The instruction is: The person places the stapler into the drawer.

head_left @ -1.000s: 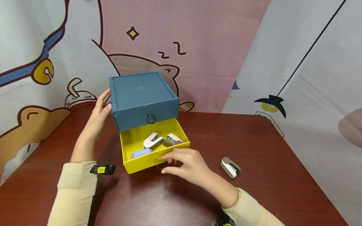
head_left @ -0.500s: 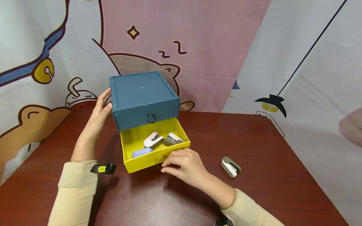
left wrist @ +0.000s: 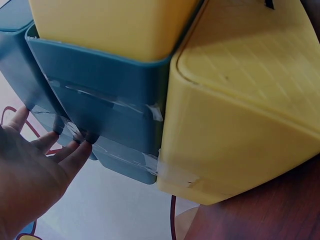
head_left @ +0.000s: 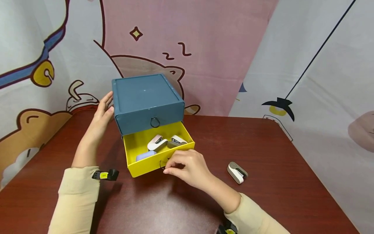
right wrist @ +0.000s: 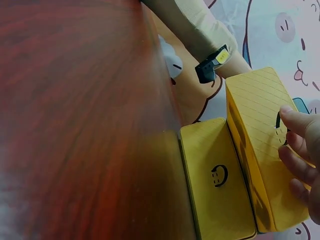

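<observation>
A small cabinet with a blue top stands on the table. Its yellow drawer is pulled out at the front. Thumb and fingertips of my right hand pinch the black ring pull on that drawer's front. My left hand rests its straight fingers on the cabinet's left side; the left wrist view shows the fingertips on the blue wall. Inside the drawer lie a pink-and-white stapler, a grey-and-white stapler and a lavender rounded piece, partly hidden by the drawer front.
Another grey-and-white stapler lies on the brown table to the right. Below the open drawer, a lower yellow drawer with its own black ring is closed. A cartoon-printed curtain hangs behind the table.
My right hand has shifted slightly left and up, its fingers closing on the ring pull. The yellow drawer has slid in a little. My left hand keeps its place.
</observation>
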`<state>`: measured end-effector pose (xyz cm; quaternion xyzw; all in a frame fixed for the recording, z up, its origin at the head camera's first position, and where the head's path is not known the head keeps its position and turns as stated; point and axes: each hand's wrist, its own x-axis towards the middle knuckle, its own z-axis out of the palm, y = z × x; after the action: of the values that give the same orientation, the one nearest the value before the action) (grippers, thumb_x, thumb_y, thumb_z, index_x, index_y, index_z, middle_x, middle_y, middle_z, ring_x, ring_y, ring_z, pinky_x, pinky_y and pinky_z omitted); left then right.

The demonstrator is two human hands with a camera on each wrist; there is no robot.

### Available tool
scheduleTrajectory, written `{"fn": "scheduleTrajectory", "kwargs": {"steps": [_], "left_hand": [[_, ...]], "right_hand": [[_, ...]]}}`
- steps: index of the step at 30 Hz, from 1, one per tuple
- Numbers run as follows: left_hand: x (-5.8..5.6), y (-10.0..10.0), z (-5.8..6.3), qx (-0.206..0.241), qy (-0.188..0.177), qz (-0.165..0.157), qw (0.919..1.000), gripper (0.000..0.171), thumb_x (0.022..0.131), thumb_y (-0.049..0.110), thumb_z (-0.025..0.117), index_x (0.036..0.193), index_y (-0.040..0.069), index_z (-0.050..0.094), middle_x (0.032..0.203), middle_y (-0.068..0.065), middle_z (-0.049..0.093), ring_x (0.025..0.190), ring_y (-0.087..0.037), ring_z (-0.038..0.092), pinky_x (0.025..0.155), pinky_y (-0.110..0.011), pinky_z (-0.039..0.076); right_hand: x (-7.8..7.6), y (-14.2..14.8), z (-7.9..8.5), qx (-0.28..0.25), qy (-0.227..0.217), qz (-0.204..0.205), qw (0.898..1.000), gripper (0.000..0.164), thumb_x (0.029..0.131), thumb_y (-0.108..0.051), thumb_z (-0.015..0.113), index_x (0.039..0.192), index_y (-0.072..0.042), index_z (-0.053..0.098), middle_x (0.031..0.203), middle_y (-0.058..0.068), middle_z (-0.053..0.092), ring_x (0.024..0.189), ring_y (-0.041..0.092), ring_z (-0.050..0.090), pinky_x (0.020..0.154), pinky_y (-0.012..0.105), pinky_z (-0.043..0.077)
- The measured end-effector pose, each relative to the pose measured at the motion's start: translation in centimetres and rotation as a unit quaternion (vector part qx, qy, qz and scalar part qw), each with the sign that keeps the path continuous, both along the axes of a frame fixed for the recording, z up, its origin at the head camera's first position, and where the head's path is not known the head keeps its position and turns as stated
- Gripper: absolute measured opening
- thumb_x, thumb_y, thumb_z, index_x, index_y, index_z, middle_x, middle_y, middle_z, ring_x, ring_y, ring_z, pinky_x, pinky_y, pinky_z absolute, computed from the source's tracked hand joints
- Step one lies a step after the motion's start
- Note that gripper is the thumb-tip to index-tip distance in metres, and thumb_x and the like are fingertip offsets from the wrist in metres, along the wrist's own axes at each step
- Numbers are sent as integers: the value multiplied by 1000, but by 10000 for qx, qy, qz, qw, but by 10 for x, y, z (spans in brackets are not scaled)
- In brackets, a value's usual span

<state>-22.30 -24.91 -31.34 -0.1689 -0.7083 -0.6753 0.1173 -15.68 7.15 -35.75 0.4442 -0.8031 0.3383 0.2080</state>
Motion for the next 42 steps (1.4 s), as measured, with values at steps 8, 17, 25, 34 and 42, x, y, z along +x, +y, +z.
{"fn": "scheduleTrajectory", "kwargs": {"steps": [8,17,25,34,42], "left_hand": [[0,-1,0,11,-15,-13,10000,67,98,35,46,154,19,14,159,-9,6,143,-25,9,113,-49,8],[0,0,1,-19,23,-18,10000,66,98,35,46,154,19,14,159,-10,5,143,-26,10,113,-49,9],[1,0,1,-81,-7,17,10000,66,99,34,45,154,19,13,159,-9,5,143,-27,10,112,-51,8],[1,0,1,-119,-6,23,9999,66,99,34,45,154,20,13,159,-9,4,143,-28,10,112,-51,8],[1,0,1,-100,-22,19,9999,66,98,35,45,154,20,13,159,-9,4,143,-28,10,112,-52,8]], "right_hand": [[-13,-11,2,-214,-525,-40,9984,12,74,-27,84,77,-25,73,69,-21,52,64,-1,47,54,18,38],[-33,-26,2,-302,-788,-163,9963,10,75,-23,82,76,-22,72,70,-18,53,69,5,53,60,22,43],[-49,-37,0,-443,-991,-98,9940,9,78,-21,81,77,-18,72,72,-13,55,71,15,56,63,26,43],[-63,-47,-3,-591,-1066,-49,9925,9,79,-17,80,76,-15,72,73,-11,57,72,15,57,63,24,44],[-66,-49,-3,-555,-1066,-139,9927,8,78,-17,80,78,-15,73,75,-11,59,74,4,54,67,20,45]]}}
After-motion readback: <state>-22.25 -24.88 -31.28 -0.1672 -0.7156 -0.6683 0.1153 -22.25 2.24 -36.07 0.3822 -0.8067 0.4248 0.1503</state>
